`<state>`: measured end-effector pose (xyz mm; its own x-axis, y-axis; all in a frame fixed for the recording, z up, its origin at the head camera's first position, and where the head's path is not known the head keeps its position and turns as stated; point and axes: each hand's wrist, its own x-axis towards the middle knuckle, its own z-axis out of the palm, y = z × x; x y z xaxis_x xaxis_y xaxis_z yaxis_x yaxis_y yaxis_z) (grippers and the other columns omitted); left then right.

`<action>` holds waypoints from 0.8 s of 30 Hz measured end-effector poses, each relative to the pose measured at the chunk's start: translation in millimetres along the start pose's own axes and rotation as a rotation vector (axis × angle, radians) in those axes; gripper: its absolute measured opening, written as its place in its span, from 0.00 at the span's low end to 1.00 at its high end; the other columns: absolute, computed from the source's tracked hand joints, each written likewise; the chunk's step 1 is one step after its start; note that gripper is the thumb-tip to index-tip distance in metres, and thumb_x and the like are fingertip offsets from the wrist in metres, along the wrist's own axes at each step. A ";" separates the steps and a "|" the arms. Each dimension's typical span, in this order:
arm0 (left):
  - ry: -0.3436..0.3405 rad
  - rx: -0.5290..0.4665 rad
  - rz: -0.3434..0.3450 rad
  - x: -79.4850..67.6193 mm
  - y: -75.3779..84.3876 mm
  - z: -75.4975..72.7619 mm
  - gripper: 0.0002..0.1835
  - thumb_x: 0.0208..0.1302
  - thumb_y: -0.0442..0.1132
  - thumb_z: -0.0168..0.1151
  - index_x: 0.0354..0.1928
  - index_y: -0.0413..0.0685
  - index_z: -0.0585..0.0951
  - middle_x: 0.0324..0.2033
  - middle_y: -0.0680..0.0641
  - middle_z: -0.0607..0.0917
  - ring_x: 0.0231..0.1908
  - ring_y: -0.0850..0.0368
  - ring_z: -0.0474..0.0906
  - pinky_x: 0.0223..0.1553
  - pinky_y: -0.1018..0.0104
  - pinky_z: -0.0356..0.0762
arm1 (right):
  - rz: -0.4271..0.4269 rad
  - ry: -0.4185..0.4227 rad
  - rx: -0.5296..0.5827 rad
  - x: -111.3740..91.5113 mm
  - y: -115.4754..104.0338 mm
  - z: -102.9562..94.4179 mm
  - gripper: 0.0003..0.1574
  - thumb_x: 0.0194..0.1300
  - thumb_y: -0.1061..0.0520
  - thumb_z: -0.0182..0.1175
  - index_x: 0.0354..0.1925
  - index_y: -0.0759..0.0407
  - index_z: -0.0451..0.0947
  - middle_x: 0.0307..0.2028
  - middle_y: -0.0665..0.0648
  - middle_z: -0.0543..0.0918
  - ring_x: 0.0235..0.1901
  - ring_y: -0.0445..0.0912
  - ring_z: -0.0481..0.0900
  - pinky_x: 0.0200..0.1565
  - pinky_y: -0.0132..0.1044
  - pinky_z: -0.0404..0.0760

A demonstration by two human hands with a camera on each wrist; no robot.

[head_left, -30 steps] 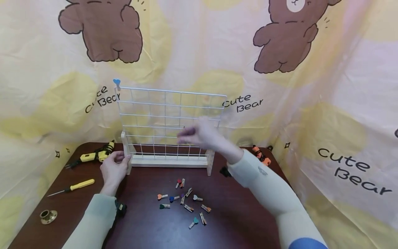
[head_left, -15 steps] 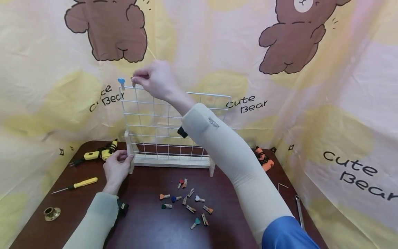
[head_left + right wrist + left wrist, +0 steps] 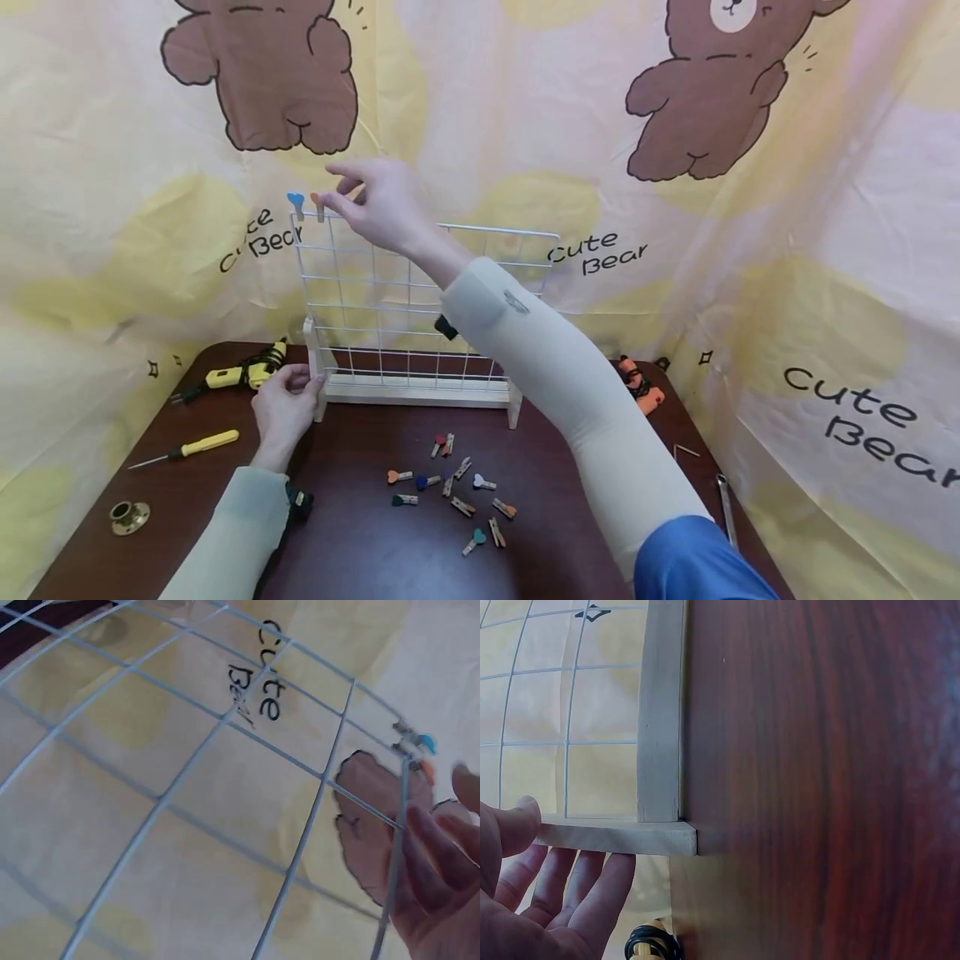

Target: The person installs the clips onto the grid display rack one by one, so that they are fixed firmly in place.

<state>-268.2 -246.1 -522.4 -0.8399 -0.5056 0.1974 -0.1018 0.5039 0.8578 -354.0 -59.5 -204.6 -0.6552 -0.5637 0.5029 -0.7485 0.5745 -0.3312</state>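
Note:
A white wire grid rack [image 3: 408,275] with a wooden base stands on the table. My left hand [image 3: 285,408] holds the rack's left wooden end piece [image 3: 316,358]; in the left wrist view the thumb lies on one side of the wood [image 3: 615,836] and the fingers on the other. A blue heart clothespin [image 3: 296,204] is clipped at the grid's top left corner. Just right of it an orange-topped clothespin [image 3: 318,207] sits on the top wire. Close beside that one, my right hand [image 3: 386,204] has its thumb and index finger parted, the thumb tip near the peg.
Several small heart clothespins [image 3: 427,482] lie scattered on the dark red table [image 3: 360,558]. On the left are a yellow glue gun [image 3: 243,372], a yellow screwdriver [image 3: 206,444] and a brass flange [image 3: 129,518]. An orange tool [image 3: 643,387] and a wrench [image 3: 725,508] lie at the right.
My right hand has come up and left to the grid's top wire, and its fingers have let go of the orange-topped clothespin there. The left hand stays on the end piece.

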 end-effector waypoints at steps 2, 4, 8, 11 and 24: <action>0.005 -0.003 -0.001 -0.2 -0.4 1.0 0.17 0.72 0.49 0.71 0.54 0.47 0.87 0.45 0.41 0.92 0.43 0.46 0.91 0.41 0.61 0.80 | -0.126 0.112 0.090 -21.8 7.3 0.1 0.24 0.74 0.49 0.68 0.64 0.56 0.84 0.45 0.51 0.92 0.40 0.38 0.90 0.43 0.26 0.82; 0.007 -0.003 0.001 0.0 -0.6 1.2 0.17 0.71 0.49 0.71 0.54 0.46 0.87 0.45 0.41 0.92 0.43 0.46 0.90 0.42 0.60 0.80 | -0.301 0.201 0.141 -48.8 18.8 3.0 0.17 0.72 0.57 0.70 0.56 0.63 0.88 0.40 0.56 0.93 0.36 0.42 0.90 0.42 0.26 0.83; 0.003 -0.005 0.015 0.9 -0.9 0.1 0.18 0.71 0.48 0.71 0.54 0.45 0.87 0.45 0.40 0.92 0.43 0.46 0.91 0.39 0.67 0.78 | -0.487 0.170 0.151 -114.6 52.8 24.6 0.09 0.69 0.65 0.69 0.46 0.65 0.90 0.35 0.57 0.92 0.30 0.42 0.88 0.37 0.25 0.82; 0.013 0.000 0.026 0.9 -0.5 -1.8 0.17 0.71 0.48 0.71 0.54 0.45 0.87 0.44 0.40 0.92 0.42 0.46 0.91 0.37 0.72 0.75 | -0.448 -0.026 0.131 -165.6 84.1 55.7 0.08 0.68 0.65 0.69 0.45 0.61 0.91 0.37 0.54 0.93 0.32 0.40 0.88 0.37 0.26 0.82; 0.011 0.001 0.023 -0.5 1.5 -0.8 0.17 0.70 0.48 0.72 0.54 0.46 0.88 0.44 0.41 0.92 0.42 0.46 0.91 0.41 0.67 0.76 | -0.137 -0.652 -0.153 -251.8 143.2 156.5 0.12 0.62 0.55 0.75 0.46 0.45 0.93 0.34 0.42 0.90 0.32 0.34 0.81 0.35 0.28 0.77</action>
<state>-267.5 -245.6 -520.7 -0.8361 -0.5018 0.2219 -0.0833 0.5158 0.8526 -312.2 71.8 -503.6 -0.5188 -0.8522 -0.0674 -0.8379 0.5226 -0.1578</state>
